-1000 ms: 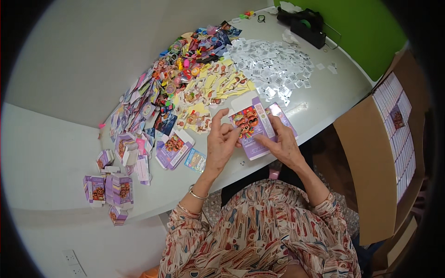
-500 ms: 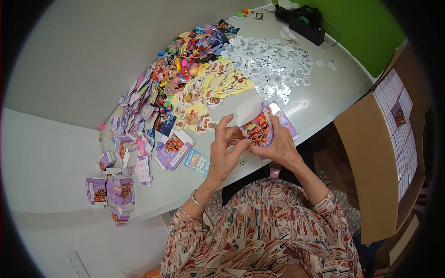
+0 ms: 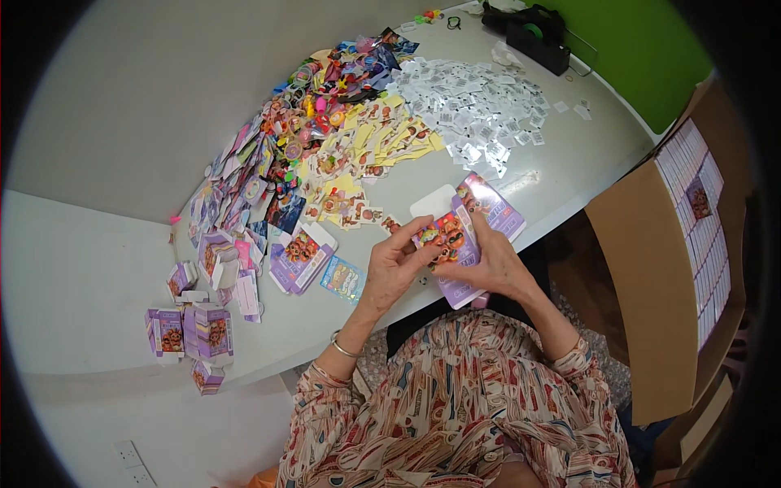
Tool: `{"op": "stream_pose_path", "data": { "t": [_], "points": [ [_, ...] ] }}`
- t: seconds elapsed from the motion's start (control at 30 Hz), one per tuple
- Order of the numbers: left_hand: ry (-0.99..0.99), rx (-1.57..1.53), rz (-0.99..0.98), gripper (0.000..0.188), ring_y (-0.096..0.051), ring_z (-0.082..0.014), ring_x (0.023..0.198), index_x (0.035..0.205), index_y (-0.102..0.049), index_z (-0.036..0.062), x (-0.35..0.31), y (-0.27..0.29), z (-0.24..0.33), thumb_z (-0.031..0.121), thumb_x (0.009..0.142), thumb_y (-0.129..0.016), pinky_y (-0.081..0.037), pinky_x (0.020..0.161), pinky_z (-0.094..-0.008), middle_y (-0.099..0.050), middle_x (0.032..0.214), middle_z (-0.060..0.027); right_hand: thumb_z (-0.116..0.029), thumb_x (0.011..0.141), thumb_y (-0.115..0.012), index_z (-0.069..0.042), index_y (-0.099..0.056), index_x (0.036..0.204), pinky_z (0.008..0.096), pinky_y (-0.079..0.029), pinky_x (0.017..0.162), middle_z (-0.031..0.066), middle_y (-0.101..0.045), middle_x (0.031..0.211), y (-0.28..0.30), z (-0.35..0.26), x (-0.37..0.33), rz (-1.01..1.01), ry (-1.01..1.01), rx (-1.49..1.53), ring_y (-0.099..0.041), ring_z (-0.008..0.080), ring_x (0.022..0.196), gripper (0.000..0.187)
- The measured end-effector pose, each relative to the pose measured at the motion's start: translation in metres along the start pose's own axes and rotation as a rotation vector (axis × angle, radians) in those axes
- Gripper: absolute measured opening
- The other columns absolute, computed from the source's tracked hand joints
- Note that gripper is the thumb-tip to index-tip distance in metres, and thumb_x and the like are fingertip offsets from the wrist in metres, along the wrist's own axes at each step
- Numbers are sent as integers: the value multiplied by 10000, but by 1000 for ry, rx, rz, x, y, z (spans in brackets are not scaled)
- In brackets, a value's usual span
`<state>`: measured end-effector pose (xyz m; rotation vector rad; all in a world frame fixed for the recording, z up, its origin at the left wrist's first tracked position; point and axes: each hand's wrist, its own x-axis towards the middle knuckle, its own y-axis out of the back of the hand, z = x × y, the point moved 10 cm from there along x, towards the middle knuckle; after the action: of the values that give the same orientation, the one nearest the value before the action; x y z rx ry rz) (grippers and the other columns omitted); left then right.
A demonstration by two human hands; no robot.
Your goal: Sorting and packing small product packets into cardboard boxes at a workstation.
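Item 1, purple carton [image 3: 450, 236]: one piece, printed front facing up, being held between the two hands above the near edge of the surface [image 3: 569, 154]. Its white flap [image 3: 434, 201] is projecting from the far end.

Item 2, right hand [image 3: 503, 264]: grip clamped on the carton's right side, the thumb lying across the front. It is giving the main support.

Item 3, left hand [image 3: 396, 264]: grip apparently clamped on the left edge, forefinger high, thumb lower on the front. Whether anything small is being pinched there cannot be told.

Handling note: thin card is probably calling for light, even pressure. The right hand is best steadying while the left is working the edge; squeezing hard from both sides is risking a crease. The white flap is best left free of the fingers, so that its fold is not bending askew.

Item 4, second purple carton [image 3: 498, 213]: lying just beyond the right hand; contact cannot be told. Good handling is avoiding nudging it over the edge.

Item 5, blue card [image 3: 342, 280]: lying left of the left hand, just beside a third purple carton [image 3: 298, 259].

Item 6, yellow cards [image 3: 399, 138]: heaped beyond the hands.
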<state>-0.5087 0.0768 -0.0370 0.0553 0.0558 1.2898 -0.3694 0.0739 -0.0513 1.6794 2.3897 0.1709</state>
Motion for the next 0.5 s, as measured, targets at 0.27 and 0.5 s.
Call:
{"op": "stream_pose_path", "data": {
  "t": [0.27, 0.5],
  "points": [
    [-52, 55, 46, 466, -585, -58, 790, 1292, -546, 7, 4, -7, 10, 19, 847, -687, -486, 684, -197, -617, 1003, -24, -365, 608, -832, 65, -335, 1280, 425, -514, 794, 257, -612, 1035, 10, -20, -9, 292, 100, -283, -640, 386, 942, 941],
    [17, -54, -240, 512, -602, -92, 898, 1327, -528, 34, 7, -11, -10, 44, 843, -697, -506, 782, -242, -617, 1163, -67, -181, 674, -831, 6, -525, 1144, 318, -517, 761, 108, -686, 919, 1, -4, -6, 42, 121, -35, -663, 185, 862, 592]
  ]
}}
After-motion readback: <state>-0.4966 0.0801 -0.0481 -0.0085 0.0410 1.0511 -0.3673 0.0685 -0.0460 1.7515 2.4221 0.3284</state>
